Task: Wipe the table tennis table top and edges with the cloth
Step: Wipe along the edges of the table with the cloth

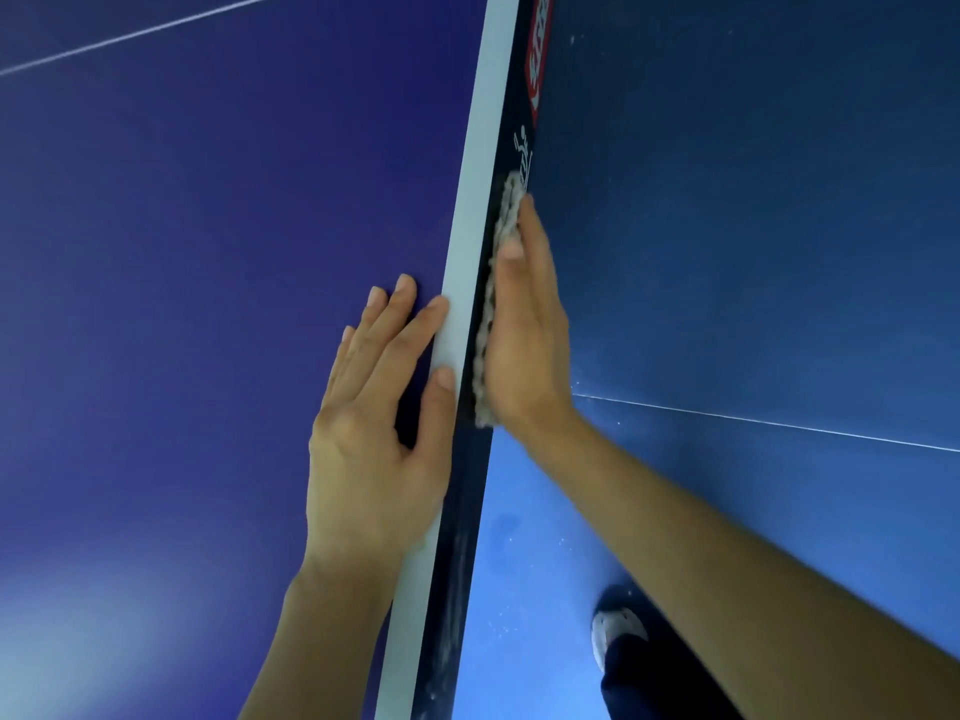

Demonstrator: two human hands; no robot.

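Two forearms [727, 563] reach up from the bottom edge, and we count two hands, one cloth, one tabletop and one shoe. Our left hand [374, 423] lies flat on the blue tabletop [208, 252], fingers straight and slightly spread, thumb along the white border stripe [478, 174]. Our right hand [524, 335], fingers straight and together, presses the pale cloth [506, 215] flat against the tabletop's dark side edge [511, 122], just beside a white printed logo [523, 148]. One white shoe [613, 634] stands on the blue floor [727, 200] beneath.
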